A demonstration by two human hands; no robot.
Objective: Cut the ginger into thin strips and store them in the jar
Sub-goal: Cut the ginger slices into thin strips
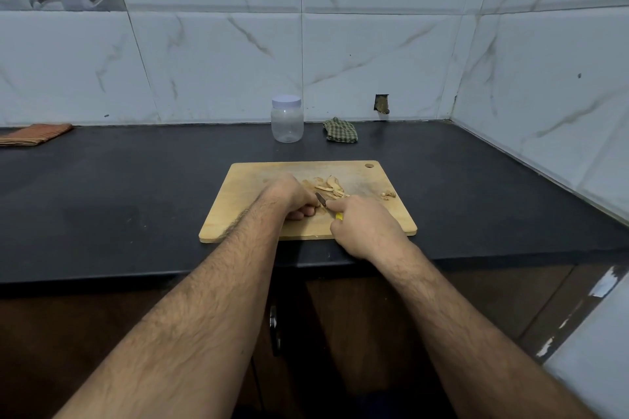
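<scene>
On the cutting board (258,177), the left hand (289,196) curls over what seems to be ginger; the right hand (362,223) grips the knife (321,200). Cut strips (328,186) lie beyond; the lidded jar (287,119) stands far on the desk (136,180).

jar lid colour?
White, with a faint lilac tint; the lid sits on the clear jar. Head view, the only one.
</scene>
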